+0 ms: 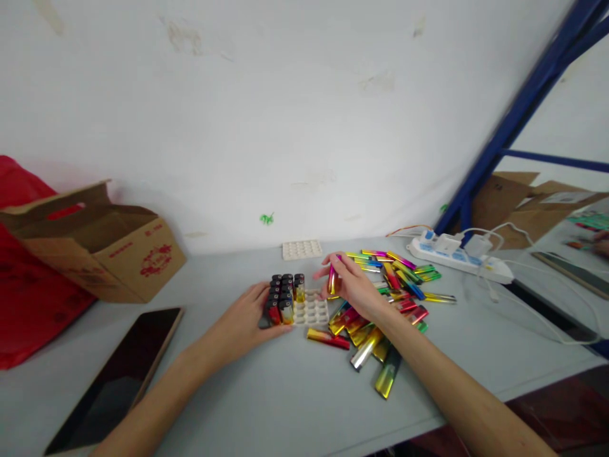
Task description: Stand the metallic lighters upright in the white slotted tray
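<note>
Several lighters with black tops stand upright in rows in the left part of a pale tray with round pockets. My left hand curves around the left and front edges of the tray, fingers apart, touching the tray and the outer lighters. Over the tray's right side, my right hand pinches a pink and gold lighter, held roughly upright. A loose pile of shiny multicoloured lighters lies right of the tray, partly beneath my right forearm. One red and yellow lighter lies just in front of the tray.
A second pale tray lies near the wall. At left are an open cardboard box, a red bag and a dark tablet. A white power strip with cables and a black phone-like object are at right.
</note>
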The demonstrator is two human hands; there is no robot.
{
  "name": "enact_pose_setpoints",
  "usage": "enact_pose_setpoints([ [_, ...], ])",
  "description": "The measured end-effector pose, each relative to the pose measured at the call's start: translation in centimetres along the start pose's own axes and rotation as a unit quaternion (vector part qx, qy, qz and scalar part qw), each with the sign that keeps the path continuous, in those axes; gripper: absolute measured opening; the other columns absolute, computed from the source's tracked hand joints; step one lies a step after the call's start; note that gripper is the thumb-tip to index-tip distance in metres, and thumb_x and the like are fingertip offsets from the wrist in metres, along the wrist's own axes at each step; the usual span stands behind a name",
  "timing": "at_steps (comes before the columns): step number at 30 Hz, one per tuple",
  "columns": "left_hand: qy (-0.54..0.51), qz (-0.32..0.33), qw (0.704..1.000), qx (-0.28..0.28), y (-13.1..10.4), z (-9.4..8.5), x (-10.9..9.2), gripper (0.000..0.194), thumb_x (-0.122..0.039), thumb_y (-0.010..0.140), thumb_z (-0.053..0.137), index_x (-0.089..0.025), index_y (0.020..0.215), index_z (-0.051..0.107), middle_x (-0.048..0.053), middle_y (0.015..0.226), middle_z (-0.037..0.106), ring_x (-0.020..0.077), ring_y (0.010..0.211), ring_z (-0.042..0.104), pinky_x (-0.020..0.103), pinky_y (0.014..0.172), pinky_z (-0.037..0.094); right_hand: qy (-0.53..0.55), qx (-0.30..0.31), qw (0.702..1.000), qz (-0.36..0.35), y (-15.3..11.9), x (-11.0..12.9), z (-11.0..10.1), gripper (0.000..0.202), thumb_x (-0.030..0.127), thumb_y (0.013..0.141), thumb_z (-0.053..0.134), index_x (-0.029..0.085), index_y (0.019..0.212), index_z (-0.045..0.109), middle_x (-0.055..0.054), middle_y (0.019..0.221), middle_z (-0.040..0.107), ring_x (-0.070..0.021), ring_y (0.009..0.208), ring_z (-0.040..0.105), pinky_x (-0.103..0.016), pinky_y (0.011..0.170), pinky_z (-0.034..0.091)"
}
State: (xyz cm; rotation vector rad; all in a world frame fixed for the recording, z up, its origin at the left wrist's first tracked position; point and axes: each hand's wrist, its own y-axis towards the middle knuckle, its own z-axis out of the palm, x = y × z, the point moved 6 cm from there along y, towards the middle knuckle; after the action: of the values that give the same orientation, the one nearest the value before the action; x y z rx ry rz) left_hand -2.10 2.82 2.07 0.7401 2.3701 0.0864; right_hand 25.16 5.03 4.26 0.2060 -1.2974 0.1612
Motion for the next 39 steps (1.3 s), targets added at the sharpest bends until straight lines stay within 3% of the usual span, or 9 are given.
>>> enact_pose_setpoints([
  [5,0.011,0.006,1.000,-0.002,-0.1,0.0,-0.3,0.070,-0.068,0.103,0.100,-0.033,0.161,0.083,0.016,0.167,0.085,0.0473,0.157,0.082,0.065,0.142,0.067,-0.070,-0.002,0.997,-0.013,-0.1,0.1,0.7,0.080,0.104,0.090,0.091,0.031,0.093,0.059,0.013,0.068,0.036,-0.0129,0.059,0.031,-0.026,0.054,0.034],
  [8,0.021,0.007,1.000,0.004,-0.1,0.1,-0.4,0.070,-0.064,0.106,0.099,-0.028,0.163,0.081,0.018,0.170,0.084,0.0476,0.159,0.081,0.067,0.144,0.065,-0.161,-0.062,0.984,-0.041,-0.1,0.3,0.2,0.084,0.106,0.093,0.082,0.031,0.076,0.049,0.009,0.066,0.037,-0.0146,0.062,0.033,-0.030,0.055,0.027],
  [16,0.035,0.019,0.999,-0.005,0.0,0.1,-0.4,0.068,-0.062,0.105,0.101,-0.029,0.161,0.082,0.017,0.167,0.085,0.0456,0.158,0.082,0.061,0.143,0.066,-0.297,-0.086,0.948,-0.077,-0.6,0.3,0.4,0.055,0.071,0.100,0.062,0.034,0.066,0.042,0.005,0.065,0.039,-0.0175,0.066,0.038,-0.036,0.065,0.030],
  [19,0.033,0.022,0.999,-0.003,-0.1,0.2,0.0,0.069,-0.067,0.106,0.098,-0.029,0.161,0.081,0.017,0.169,0.084,0.0448,0.160,0.081,0.062,0.143,0.065,-0.324,-0.082,0.938,-0.091,-0.7,0.3,0.6,0.055,0.073,0.104,0.060,0.034,0.070,0.041,0.005,0.066,0.042,-0.0182,0.067,0.041,-0.036,0.068,0.033],
  [22,0.030,0.034,0.999,-0.010,-0.2,0.3,0.3,0.069,-0.069,0.106,0.099,-0.030,0.161,0.082,0.016,0.168,0.085,0.0436,0.158,0.081,0.061,0.142,0.066,-0.361,-0.060,0.924,-0.110,-0.8,0.4,1.0,0.058,0.077,0.113,0.060,0.033,0.079,0.045,0.005,0.069,0.052,-0.0202,0.070,0.050,-0.036,0.072,0.037],
  [27,0.026,0.040,0.999,-0.016,-0.2,0.3,0.2,0.069,-0.067,0.105,0.102,-0.033,0.162,0.082,0.015,0.167,0.085,0.0434,0.157,0.082,0.059,0.140,0.068,-0.426,0.010,0.891,-0.156,-1.5,0.6,1.9,0.039,0.054,0.130,0.052,0.032,0.098,0.052,0.000,0.087,0.070,-0.0250,0.084,0.069,-0.036,0.080,0.049],
  [32,0.027,0.038,0.999,-0.013,-0.2,0.3,-0.1,0.071,-0.069,0.106,0.101,-0.031,0.162,0.081,0.016,0.167,0.085,0.0437,0.158,0.081,0.060,0.142,0.066,-0.516,0.057,0.830,-0.203,-1.9,1.2,2.7,0.043,0.050,0.134,0.064,0.030,0.097,0.061,-0.006,0.101,0.079,-0.0267,0.099,0.074,-0.037,0.095,0.055],
  [35,0.024,0.039,0.999,-0.011,-0.2,0.3,-0.3,0.069,-0.069,0.106,0.101,-0.031,0.161,0.082,0.015,0.167,0.085,0.0430,0.157,0.081,0.059,0.141,0.066,-0.523,0.079,0.834,-0.158,-1.7,0.7,2.6,0.050,0.050,0.131,0.074,0.030,0.089,0.057,-0.001,0.084,0.073,-0.0246,0.083,0.069,-0.035,0.085,0.049],
  [39,0.020,0.023,1.000,-0.004,0.0,0.2,-0.5,0.069,-0.069,0.105,0.101,-0.031,0.159,0.083,0.015,0.165,0.085,0.0433,0.157,0.081,0.059,0.141,0.066,-0.519,0.090,0.840,-0.126,-1.3,-0.1,2.6,0.045,0.047,0.130,0.079,0.029,0.092,0.064,-0.003,0.087,0.079,-0.0254,0.081,0.072,-0.035,0.080,0.046],
])
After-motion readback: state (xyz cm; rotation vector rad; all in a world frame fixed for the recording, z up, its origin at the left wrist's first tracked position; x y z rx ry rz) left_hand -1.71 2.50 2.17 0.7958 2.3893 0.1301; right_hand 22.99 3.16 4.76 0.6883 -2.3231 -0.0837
